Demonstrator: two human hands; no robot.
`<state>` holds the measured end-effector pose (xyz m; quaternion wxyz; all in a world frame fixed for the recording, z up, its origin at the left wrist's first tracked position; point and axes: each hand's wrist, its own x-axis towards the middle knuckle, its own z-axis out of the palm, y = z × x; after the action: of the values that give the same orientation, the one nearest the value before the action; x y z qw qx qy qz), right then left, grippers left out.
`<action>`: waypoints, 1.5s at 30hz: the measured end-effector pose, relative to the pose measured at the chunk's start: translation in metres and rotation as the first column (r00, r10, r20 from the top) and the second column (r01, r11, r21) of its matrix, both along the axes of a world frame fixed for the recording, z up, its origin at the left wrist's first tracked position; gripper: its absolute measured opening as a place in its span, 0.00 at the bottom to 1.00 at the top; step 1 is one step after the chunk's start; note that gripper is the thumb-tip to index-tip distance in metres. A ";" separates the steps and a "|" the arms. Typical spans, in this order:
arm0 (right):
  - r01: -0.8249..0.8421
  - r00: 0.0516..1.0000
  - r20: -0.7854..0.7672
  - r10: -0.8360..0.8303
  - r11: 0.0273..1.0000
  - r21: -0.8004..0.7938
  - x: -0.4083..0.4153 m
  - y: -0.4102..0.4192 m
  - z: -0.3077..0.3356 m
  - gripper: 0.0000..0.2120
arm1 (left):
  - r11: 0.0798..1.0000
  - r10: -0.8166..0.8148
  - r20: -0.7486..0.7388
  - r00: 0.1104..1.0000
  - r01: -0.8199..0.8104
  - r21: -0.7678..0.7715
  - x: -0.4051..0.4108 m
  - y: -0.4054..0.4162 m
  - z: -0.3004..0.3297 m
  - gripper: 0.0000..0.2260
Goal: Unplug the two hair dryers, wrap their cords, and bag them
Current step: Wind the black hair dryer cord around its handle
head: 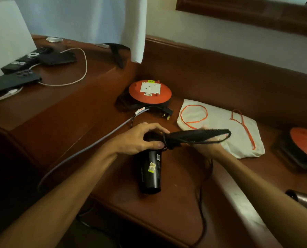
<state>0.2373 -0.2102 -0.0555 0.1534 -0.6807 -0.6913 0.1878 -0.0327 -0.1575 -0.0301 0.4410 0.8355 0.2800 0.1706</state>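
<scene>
Black hair dryer (151,169), one unit, held low over the brown wooden desk (167,208), barrel pointing toward the camera, handle folded out to the right. Step in hand, by judgement: cord wrapping. Several turns of black cord (167,140) already sit around the joint of barrel and handle, and a loop runs along the handle. Left hand (140,138): palm down, fingers curled over the rear of the barrel, thumb pressed near the wound turns, gripping the body. Right hand (208,146): under the handle, mostly hidden by it; it appears to hold the handle and cord loop, though exact finger placement cannot be told. Plug (166,112): out of its socket, lying on the desk just beside the orange cable reel (150,92), a long slack length trailing off to the left. White drawstring bag (220,127): flat on the desk behind the right hand. Next move, by judgement: draw in the slack with further turns, secure the plug end, then bag.
</scene>
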 end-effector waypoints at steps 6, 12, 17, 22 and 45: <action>-0.086 0.992 -0.084 0.095 0.991 0.103 -0.004 0.031 0.041 0.07 | 0.995 0.011 -0.174 0.985 0.006 0.100 0.009 -0.007 -0.002 0.18; -0.213 0.967 -0.112 0.229 0.967 0.141 -0.021 0.013 0.075 0.09 | 0.991 -0.020 -0.371 0.928 0.066 0.113 0.028 -0.007 0.004 0.33; -0.394 0.908 -0.086 0.411 0.904 0.164 -0.051 -0.014 0.102 0.15 | 0.995 0.012 -0.314 0.949 0.020 0.097 0.034 -0.010 -0.001 0.16; -0.438 0.898 0.015 0.439 0.899 -0.021 -0.033 -0.029 0.122 0.05 | 0.988 0.028 -0.265 0.964 0.014 0.155 0.024 -0.018 0.006 0.17; -0.314 0.941 -0.171 0.292 0.942 -0.120 -0.040 -0.141 0.037 0.18 | 0.984 0.125 -0.111 0.986 -0.109 0.140 0.018 -0.019 0.007 0.15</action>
<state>0.1974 -0.3508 -0.0189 0.1243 -0.5591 -0.7588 0.3101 -0.0148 -0.1764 -0.0230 0.3559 0.8537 0.3426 0.1646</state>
